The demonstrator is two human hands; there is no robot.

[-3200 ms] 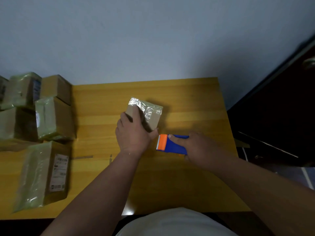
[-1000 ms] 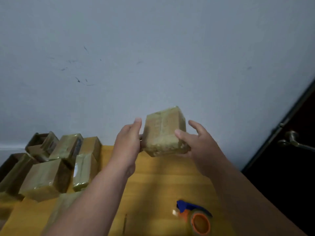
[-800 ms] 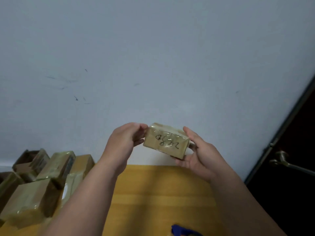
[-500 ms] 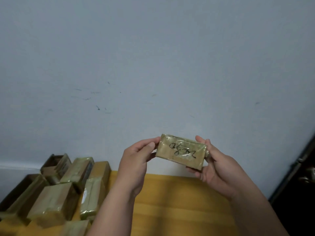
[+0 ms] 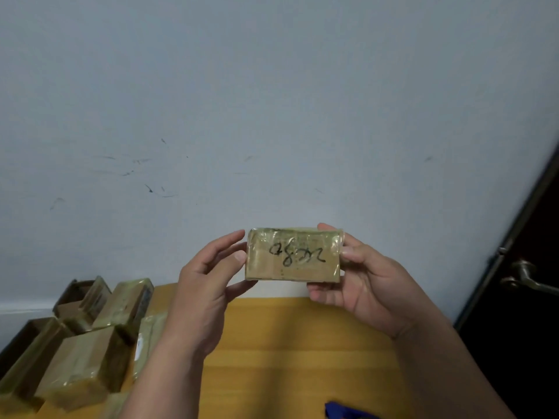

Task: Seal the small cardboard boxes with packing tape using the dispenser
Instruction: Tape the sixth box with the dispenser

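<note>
Raised before the wall, a taped box (image 5: 292,255) is held level between both hands.
It is pinched at nine o'clock by the left hand (image 5: 208,282) and at three o'clock by the right hand (image 5: 360,279), fingers curled.

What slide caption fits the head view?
Both hands, left hand and right hand, hold a taped box up above the table.

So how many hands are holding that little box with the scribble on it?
2. The left hand pinches the taped box at its left end, the right hand at its right end, above the yellow table.
</note>
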